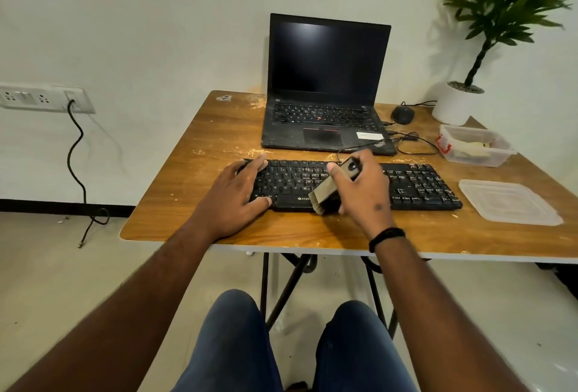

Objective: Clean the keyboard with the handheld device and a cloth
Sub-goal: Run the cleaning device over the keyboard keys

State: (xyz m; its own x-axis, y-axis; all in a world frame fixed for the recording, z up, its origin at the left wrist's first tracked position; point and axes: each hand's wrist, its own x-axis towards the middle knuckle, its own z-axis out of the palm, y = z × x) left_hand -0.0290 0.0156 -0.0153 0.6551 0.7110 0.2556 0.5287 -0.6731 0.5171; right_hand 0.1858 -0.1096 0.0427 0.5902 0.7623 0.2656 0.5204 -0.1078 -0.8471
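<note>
A black keyboard (416,185) lies across the front of the wooden table (194,191). My left hand (234,200) rests flat on the keyboard's left end, fingers spread. My right hand (362,194) grips a small tan handheld device (328,188) with a black button on top. Its brush end touches the keyboard's front edge near the middle. A pale cloth (472,149) lies inside the clear plastic box (497,158) at the right.
An open black laptop (325,85) stands behind the keyboard, with a black mouse (403,114) and cables to its right. A clear lid (509,202) lies at the front right. A potted plant (456,103) stands at the back right corner. Dust specks dot the tabletop.
</note>
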